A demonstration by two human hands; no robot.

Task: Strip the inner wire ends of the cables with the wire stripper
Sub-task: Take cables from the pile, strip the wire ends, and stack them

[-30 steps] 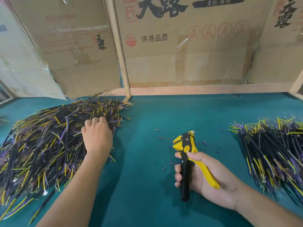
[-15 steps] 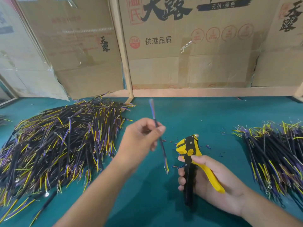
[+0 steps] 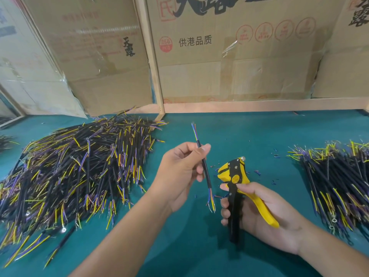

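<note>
My left hand [image 3: 179,172] pinches a short black cable [image 3: 205,172] near its upper part and holds it almost upright above the table. Thin coloured inner wires stick out of both ends of the cable. My right hand [image 3: 265,214] grips a yellow and black wire stripper [image 3: 235,182] by its handles, jaws pointing up and away, just right of the cable's lower half. The stripper's jaws and the cable are apart.
A big heap of black cables [image 3: 75,170] with yellow and purple wire ends lies on the left of the green table [image 3: 229,134]. A smaller heap of cables [image 3: 339,182] lies at the right. Small insulation scraps [image 3: 276,154] are scattered near the stripper. Cardboard boxes [image 3: 229,56] stand along the back.
My left hand took one cable from the left heap, lifted it and brought it right, close to the stripper. My right hand has kept its hold on the stripper.
</note>
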